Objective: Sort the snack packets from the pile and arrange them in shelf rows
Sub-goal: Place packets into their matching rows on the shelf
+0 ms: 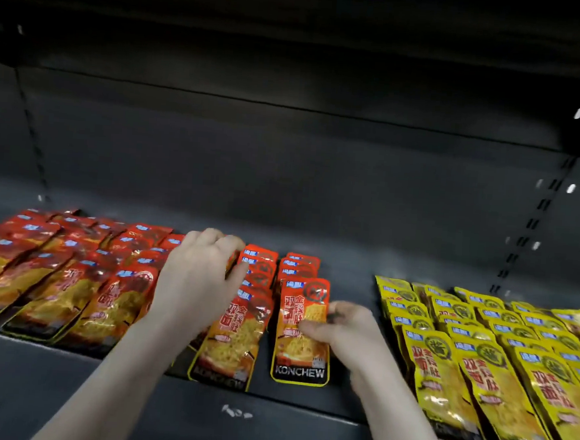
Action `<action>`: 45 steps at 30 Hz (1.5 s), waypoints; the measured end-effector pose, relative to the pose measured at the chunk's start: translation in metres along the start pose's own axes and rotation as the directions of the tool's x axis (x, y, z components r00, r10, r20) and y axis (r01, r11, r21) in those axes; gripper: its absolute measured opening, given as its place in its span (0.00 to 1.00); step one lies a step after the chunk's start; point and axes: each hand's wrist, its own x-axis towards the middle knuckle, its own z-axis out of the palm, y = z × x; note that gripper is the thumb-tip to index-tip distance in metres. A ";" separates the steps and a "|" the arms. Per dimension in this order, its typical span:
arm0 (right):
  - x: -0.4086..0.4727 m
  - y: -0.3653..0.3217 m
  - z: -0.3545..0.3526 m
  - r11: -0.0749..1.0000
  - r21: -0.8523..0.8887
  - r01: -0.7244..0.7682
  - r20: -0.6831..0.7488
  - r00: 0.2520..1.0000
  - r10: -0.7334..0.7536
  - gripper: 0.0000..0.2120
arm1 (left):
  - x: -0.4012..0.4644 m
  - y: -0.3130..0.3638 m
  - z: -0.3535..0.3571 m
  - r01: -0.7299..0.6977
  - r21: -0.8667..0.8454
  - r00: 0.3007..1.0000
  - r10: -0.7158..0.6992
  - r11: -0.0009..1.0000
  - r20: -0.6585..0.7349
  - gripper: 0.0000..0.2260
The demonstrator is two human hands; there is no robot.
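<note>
A bare strip of shelf (353, 327) lies open between red packets (303, 327) and yellow packets (443, 361).

Two hands (205, 275), dozens of red packets (303, 327) — too many to count, dozens yellow (443, 368)

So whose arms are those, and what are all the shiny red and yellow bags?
Those arms belong to a person with a small camera worn on the head, so you see what they see, looking down. They stand at a dark shop shelf. The red snack packets lie in rows on the left, the yellow snack packets on the right. The left hand rests on the red rows. The right hand has its grip, thumb and fingers, pinching the front red packet of the last red row.
</note>
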 end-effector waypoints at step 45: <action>-0.059 0.008 -0.113 0.430 -0.877 -0.214 -0.431 0.745 -0.509 0.10 | -0.023 0.102 0.004 -0.160 -0.090 0.940 0.180 0.983 0.289 0.17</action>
